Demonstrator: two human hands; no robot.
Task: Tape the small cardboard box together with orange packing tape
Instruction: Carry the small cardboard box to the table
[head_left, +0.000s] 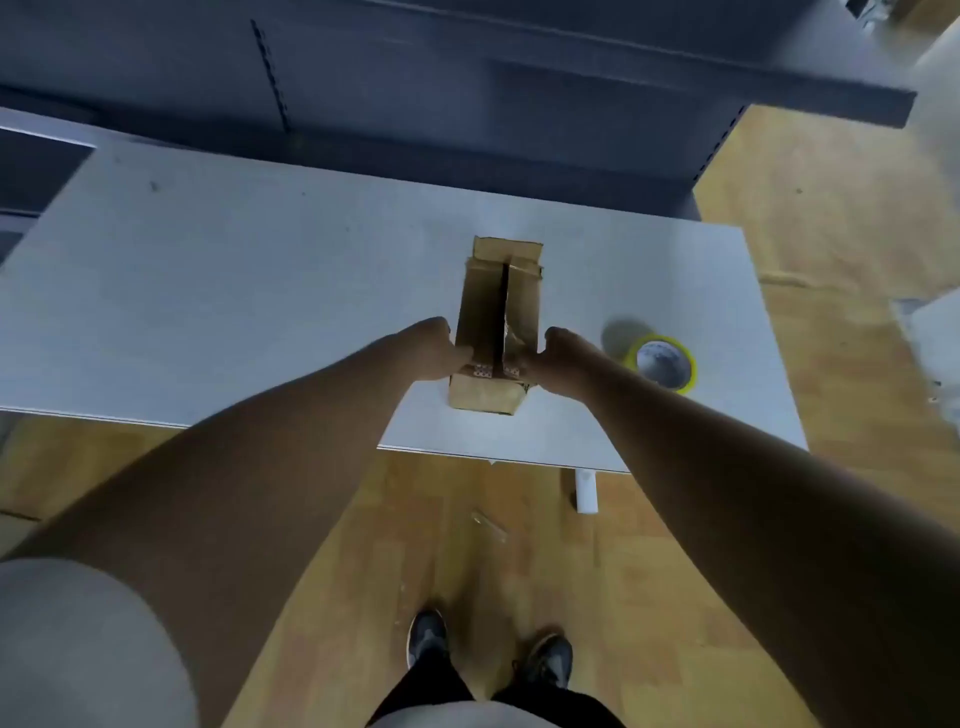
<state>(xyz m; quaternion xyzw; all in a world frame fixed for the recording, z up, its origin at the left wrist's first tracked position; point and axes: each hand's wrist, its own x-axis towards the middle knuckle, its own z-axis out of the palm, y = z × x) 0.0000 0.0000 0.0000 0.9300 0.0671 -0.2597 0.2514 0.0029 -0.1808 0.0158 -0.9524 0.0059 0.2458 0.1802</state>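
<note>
Box (496, 322) sits mid-table, near end close to the table (208, 291) front edge, top flaps parted. Left hand (439, 353) and right hand (553, 353) pinch its near corners. Tape roll (665, 364) at 3 o'clock, just apart; bare tabletop toward 9.

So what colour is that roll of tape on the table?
The tape roll looks yellow-green rather than orange, seen in the head view.

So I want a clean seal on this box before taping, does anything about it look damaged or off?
Yes. On the cardboard box, the right top flap's inner edge is ragged and crumpled near the right hand, and a dark gap runs between the two flaps. The tape roll looks yellow, not orange.
</note>
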